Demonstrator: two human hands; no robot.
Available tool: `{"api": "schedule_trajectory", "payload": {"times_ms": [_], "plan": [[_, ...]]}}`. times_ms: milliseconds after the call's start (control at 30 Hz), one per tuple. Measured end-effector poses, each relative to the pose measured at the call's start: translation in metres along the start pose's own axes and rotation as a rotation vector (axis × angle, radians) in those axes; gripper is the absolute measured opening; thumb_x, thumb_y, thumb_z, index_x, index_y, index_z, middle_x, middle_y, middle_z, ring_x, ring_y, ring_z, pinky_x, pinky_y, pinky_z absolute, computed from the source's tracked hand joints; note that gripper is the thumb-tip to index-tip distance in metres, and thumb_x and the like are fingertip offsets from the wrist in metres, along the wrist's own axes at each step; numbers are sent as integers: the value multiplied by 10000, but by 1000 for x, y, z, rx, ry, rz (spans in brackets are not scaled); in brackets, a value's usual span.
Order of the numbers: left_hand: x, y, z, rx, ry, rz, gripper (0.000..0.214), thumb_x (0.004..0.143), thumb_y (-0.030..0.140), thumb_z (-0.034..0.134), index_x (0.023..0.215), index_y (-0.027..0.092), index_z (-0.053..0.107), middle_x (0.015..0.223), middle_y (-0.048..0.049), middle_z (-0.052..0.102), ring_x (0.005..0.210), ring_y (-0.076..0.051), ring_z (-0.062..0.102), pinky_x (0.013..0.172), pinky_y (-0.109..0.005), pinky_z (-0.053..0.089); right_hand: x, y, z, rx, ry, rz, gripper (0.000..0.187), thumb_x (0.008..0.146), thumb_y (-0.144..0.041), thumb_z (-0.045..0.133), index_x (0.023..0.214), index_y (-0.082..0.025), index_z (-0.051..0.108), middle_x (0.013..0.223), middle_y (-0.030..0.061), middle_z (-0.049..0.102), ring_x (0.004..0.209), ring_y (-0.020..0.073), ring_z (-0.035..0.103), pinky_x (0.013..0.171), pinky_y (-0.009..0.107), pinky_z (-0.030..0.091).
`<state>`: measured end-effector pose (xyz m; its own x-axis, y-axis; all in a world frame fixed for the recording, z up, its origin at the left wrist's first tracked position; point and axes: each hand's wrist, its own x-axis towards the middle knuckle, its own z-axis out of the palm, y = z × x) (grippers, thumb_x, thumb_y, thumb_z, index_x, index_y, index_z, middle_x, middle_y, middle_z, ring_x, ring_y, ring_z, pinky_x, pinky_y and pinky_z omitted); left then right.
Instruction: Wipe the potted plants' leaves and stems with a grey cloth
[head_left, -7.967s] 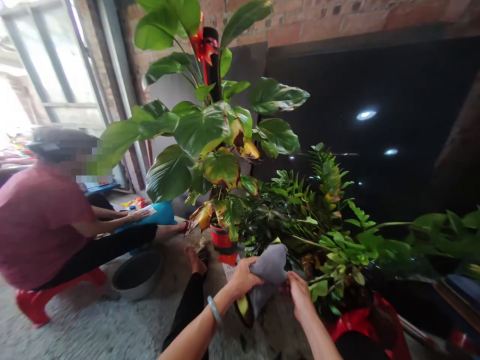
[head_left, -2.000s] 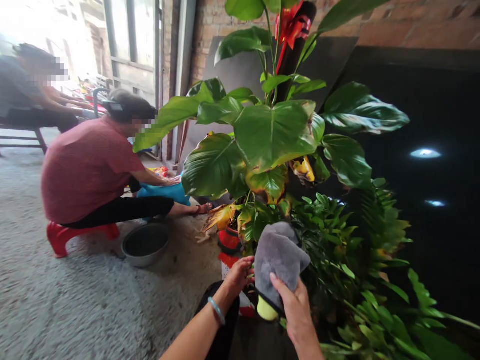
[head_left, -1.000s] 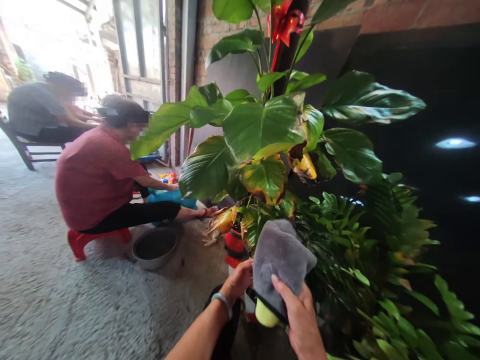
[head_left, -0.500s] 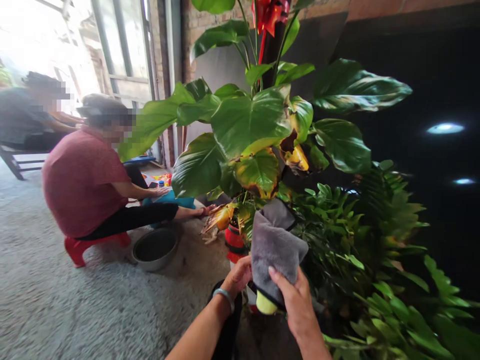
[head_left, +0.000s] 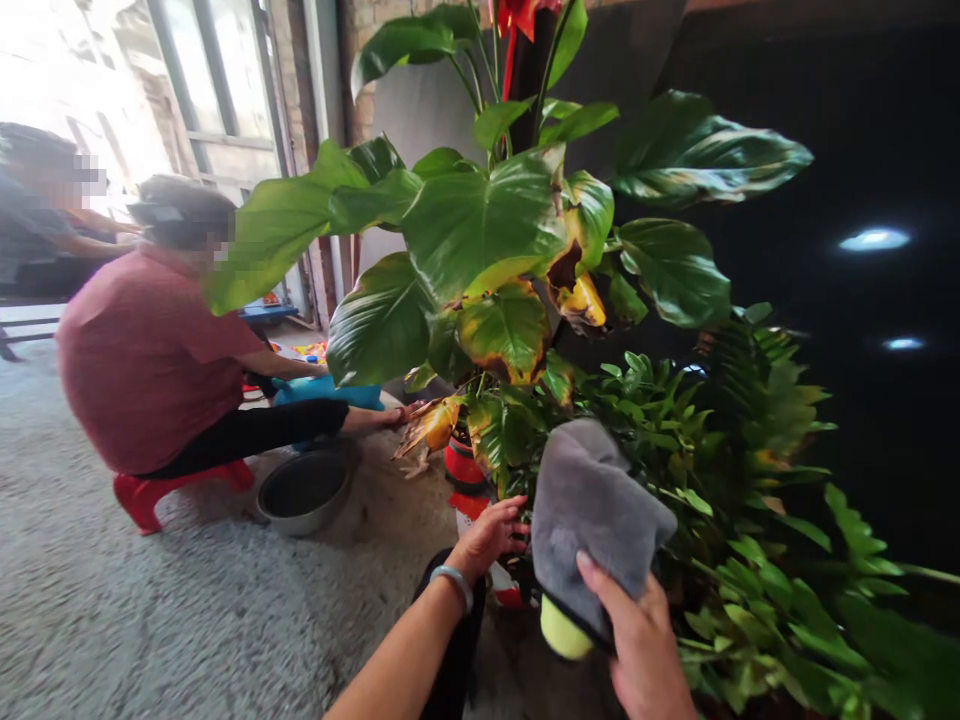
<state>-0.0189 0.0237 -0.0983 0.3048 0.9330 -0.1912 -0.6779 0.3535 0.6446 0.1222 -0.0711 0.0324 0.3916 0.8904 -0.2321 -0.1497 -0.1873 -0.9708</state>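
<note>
A grey cloth [head_left: 589, 500] with a dark edge and a yellow-green underside is gripped in my right hand [head_left: 637, 630], thumb on top. Just left of the cloth, my left hand [head_left: 491, 535] has its fingers stretched apart and holds nothing; a pale bangle [head_left: 456, 588] circles that wrist. Above both hands spreads a big-leaved potted plant [head_left: 487, 225]. Some of its lower leaves are yellow and brown, such as the browned leaf [head_left: 506, 330]. Its red-wrapped pot [head_left: 465, 465] stands beyond my left hand, partly hidden by drooping leaves.
Low bushy plants [head_left: 795, 610] fill the right side before a dark glossy panel [head_left: 847, 100]. At left, a person in a red shirt [head_left: 150, 360] sits on a red stool [head_left: 142, 495] near a grey basin [head_left: 304, 495]. Another person [head_left: 37, 220] sits farther back.
My right hand has carried the cloth to the right and slightly down. My left hand has come away from the cloth and spread its fingers. The view has shifted a little.
</note>
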Motion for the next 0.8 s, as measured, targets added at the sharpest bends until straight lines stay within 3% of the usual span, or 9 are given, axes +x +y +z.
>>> {"api": "schedule_trajectory", "payload": {"times_ms": [100, 233, 367, 467, 533, 667, 733, 800], "plan": [[6, -4, -2, 3, 24, -16, 450, 641, 285, 724, 1070, 171, 646, 731, -24, 623, 781, -194, 588, 760, -337, 423, 14, 7, -2, 13, -1, 35, 522, 349, -478, 790, 763, -176, 691, 743, 77, 731, 792, 329, 660, 702, 402, 517], [6, -3, 1, 4, 34, -21, 405, 600, 248, 745, 990, 164, 674, 786, -36, 666, 782, -192, 593, 778, -322, 410, -4, 41, -17, -87, -128, 117, 483, 375, -476, 802, 740, -172, 715, 706, 91, 729, 758, 340, 662, 707, 429, 511], [1, -2, 6, 35, -14, 32, 337, 642, 278, 719, 941, 126, 687, 837, -58, 687, 867, -231, 582, 786, -317, 403, -18, 34, -21, -131, -219, -12, 443, 438, -453, 803, 775, -177, 725, 727, 88, 734, 722, 313, 660, 716, 407, 506], [2, -4, 5, 41, -25, 2, 372, 657, 293, 702, 996, 144, 668, 809, -50, 671, 813, -210, 581, 732, -314, 420, -2, 11, -15, -67, -125, -123, 445, 406, -434, 812, 758, -182, 709, 746, 79, 737, 731, 296, 658, 731, 384, 501], [3, -5, 3, 41, -19, -26, 417, 644, 263, 712, 1044, 165, 646, 758, -32, 645, 759, -180, 583, 698, -296, 422, 13, 8, -13, 6, -23, -110, 470, 378, -434, 810, 758, -182, 695, 726, 69, 734, 721, 294, 657, 715, 386, 503], [5, -7, 4, 31, -13, -97, 482, 633, 222, 728, 1103, 201, 624, 765, -9, 634, 663, -135, 579, 639, -259, 408, 16, 45, -24, -42, -7, 7, 480, 381, -430, 809, 766, -165, 702, 733, 84, 733, 744, 317, 661, 697, 400, 507], [5, -9, 6, 21, -24, -112, 486, 616, 223, 739, 1090, 204, 632, 854, -26, 666, 662, -134, 589, 646, -265, 419, 5, 66, -35, -103, -7, -2, 464, 394, -440, 810, 757, -167, 714, 739, 90, 732, 771, 330, 662, 699, 397, 507], [6, -10, 8, 23, -48, -109, 478, 601, 222, 743, 1067, 191, 643, 896, -45, 683, 682, -143, 602, 668, -272, 431, -5, 71, -45, -131, 6, -38, 455, 405, -454, 810, 754, -176, 722, 733, 90, 731, 774, 334, 662, 695, 388, 508]]}}
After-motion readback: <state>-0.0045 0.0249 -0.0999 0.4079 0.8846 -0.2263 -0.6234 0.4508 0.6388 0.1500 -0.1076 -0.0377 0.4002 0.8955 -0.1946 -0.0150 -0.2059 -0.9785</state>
